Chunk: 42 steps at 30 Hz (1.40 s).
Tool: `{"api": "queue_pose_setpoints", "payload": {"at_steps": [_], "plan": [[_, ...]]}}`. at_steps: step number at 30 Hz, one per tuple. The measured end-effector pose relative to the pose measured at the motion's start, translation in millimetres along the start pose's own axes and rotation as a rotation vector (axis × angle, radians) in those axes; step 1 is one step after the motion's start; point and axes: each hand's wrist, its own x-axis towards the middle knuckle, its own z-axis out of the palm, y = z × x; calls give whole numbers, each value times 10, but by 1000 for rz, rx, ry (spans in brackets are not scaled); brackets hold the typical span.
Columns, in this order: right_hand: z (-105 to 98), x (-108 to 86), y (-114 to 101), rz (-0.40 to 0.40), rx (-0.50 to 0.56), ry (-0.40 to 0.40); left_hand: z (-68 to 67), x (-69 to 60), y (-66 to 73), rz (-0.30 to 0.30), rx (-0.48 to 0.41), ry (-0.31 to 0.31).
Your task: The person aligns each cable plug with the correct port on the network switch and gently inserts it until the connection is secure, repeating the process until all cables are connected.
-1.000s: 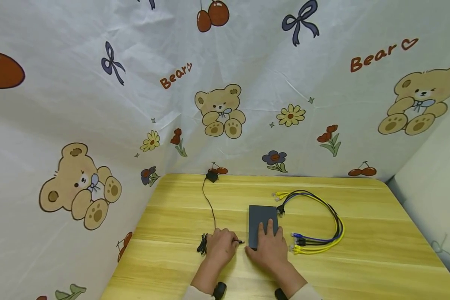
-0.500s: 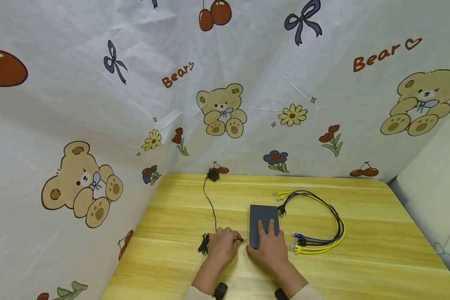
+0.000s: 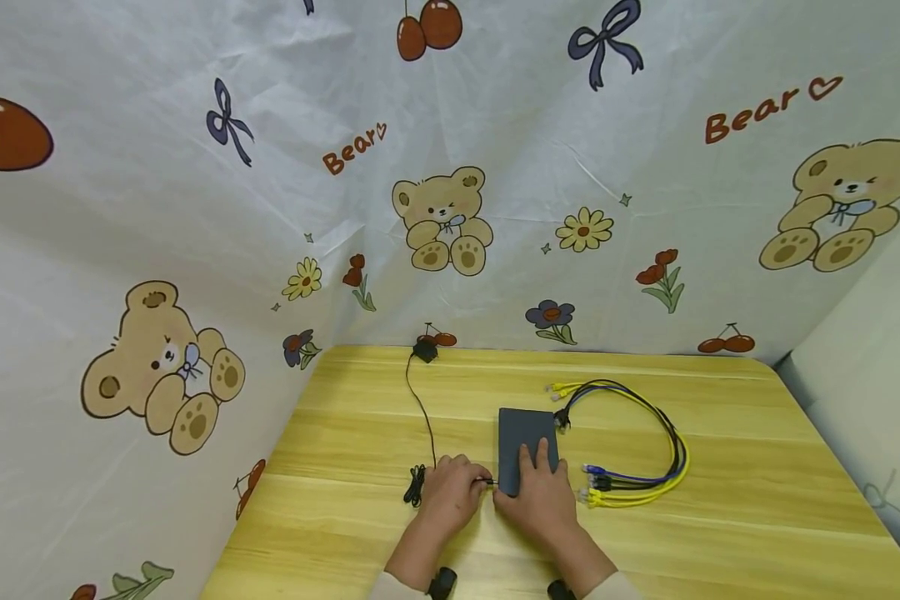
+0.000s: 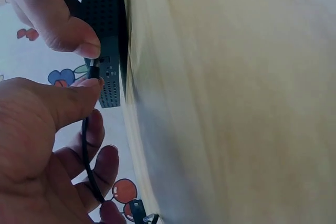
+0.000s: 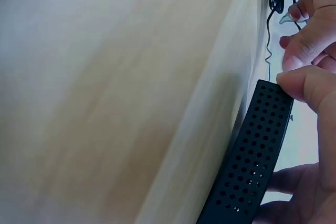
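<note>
Between thumb and fingers my left hand [image 3: 450, 493] pinches the black power cable's barrel plug [image 4: 93, 71]. Its metal tip is at the left side of a dark, flat network switch [image 3: 521, 433], beside a small socket; whether it has entered cannot be told. My right hand [image 3: 542, 496] holds the switch, fingers spread over its top and thumb [image 5: 299, 82] at the near left corner. Rows of vent holes show on the switch's side in the right wrist view. The cable's tied bundle [image 3: 415, 485] lies just left of my left hand.
A black power adapter [image 3: 424, 350] sits at the table's back edge, its thin cord running forward. Right of the switch lies a curved bunch of yellow, black and blue network cables [image 3: 675, 442]. A bear-print curtain [image 3: 495, 125] hangs behind the wooden table [image 3: 757, 467].
My left hand has moved slightly right, bringing the plug from a short gap away up to the switch's side. The cable bundle has shifted a little right. My right hand stays on the switch.
</note>
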Motion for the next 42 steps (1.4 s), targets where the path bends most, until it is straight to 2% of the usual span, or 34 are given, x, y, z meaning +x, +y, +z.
{"api": "queue_pose_setpoints", "payload": {"at_steps": [13,29,42], "plan": [[17,-4,49,24,102,-12,-37,-15,1,87,-53,8],[-4,-9,73,48,201,-22,-39,-21,14,67,-147,0],[-28,-59,69,74,243,-30,-16,-65,29,108,-127,35]]}}
